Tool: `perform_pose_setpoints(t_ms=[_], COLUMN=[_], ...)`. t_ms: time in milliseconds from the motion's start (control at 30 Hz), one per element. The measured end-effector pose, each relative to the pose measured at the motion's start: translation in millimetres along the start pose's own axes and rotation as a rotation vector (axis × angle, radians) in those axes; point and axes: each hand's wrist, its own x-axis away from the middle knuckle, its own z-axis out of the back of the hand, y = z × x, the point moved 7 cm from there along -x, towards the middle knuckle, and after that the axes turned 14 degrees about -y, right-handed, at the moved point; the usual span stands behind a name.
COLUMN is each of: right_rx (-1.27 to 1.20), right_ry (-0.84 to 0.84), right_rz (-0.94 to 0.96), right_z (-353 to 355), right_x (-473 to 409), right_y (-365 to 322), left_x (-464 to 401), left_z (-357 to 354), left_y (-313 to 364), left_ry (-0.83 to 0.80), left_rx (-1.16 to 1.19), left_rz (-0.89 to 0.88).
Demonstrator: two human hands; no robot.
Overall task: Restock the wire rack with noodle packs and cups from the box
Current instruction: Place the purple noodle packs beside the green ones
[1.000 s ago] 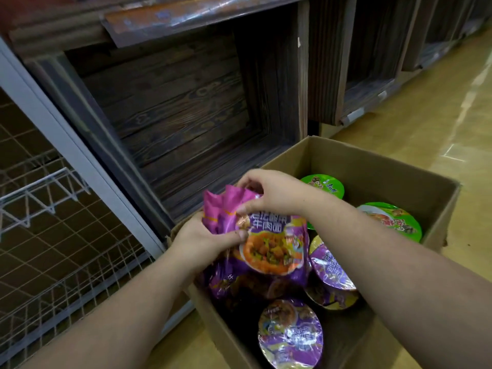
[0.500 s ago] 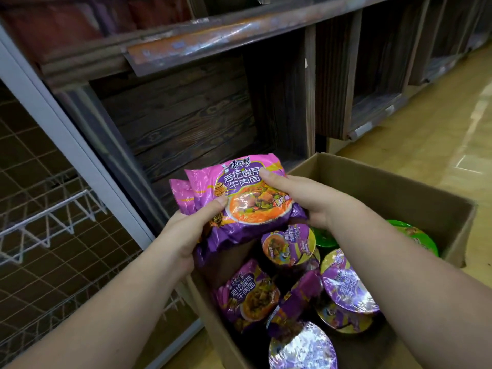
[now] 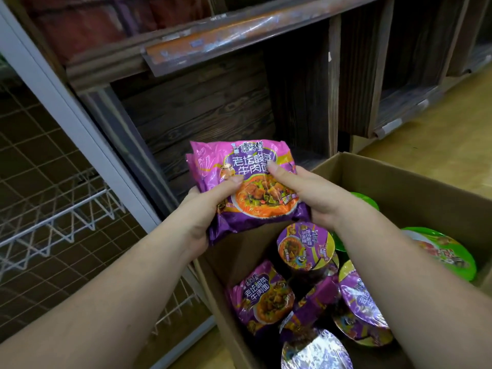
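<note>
1. Cardboard box (image 3: 404, 187): we count noodle cups (image 3: 306, 246) and one purple noodle pack (image 3: 262, 294) left inside.
2. Our left hand (image 3: 205, 209) and right hand (image 3: 311, 193): fingers clamped on stacked noodle packs (image 3: 239, 166) above the box.
3. Wire rack (image 3: 53, 209): visible shelves hold nothing; restocking looks barely begun.

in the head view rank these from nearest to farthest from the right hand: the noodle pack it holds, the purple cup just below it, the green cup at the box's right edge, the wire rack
1. Noodle pack: gripped by the right hand and the left hand.
2. Purple cup: in the box, just below the hand.
3. Green cup: at the box's right edge.
4. Wire rack: far left, past the left hand.
</note>
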Motion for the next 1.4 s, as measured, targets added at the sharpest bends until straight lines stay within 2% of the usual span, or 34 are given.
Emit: perform_pose_setpoints(t_ms=[200, 300, 400, 600, 800, 1067, 1267, 1400], right_rx=[0.008, 0.023, 0.079, 0.100, 0.184, 0.412, 0.479, 0.514], right_ry=[-0.055, -0.065, -0.039, -0.061, -0.133, -0.292, -0.441, -0.461], right_rz=[-0.035, 0.030, 0.130, 0.434, 0.707, 0.784, 0.781, 0.744], right_z=[8.0, 2.9, -9.3, -67.4, -180.9, -353.7, -511.5, -594.6], right_x=[-5.9, -4.3, -4.9, 4.9, 3.9, -11.5, -55.8, -89.2], right_y=[-3.4, -17.6, -42.2, -93.6, -148.1, -209.7, -226.9, -227.2], left_x=[-1.2, 1.4, 4.7, 36.4, 119.5, 241.8, 347.7, 400.6], left_z=[-1.2, 1.4, -0.7, 9.1, 58.7, 161.0, 262.6, 317.9], left_y=[12.4, 24.8, 46.2, 115.5, 203.4, 289.0, 341.4, 365.2], left_ry=[0.031, 0.031, -0.045, -0.152, -0.194, 0.019, 0.384, 0.516], left_rx=[-0.063, -0.088, -0.150, -0.277, -0.382, -0.424, -0.416, -0.424], left_rz=[0.028, 0.012, -0.032, -0.290, -0.517, -0.739, -0.898, -0.940])
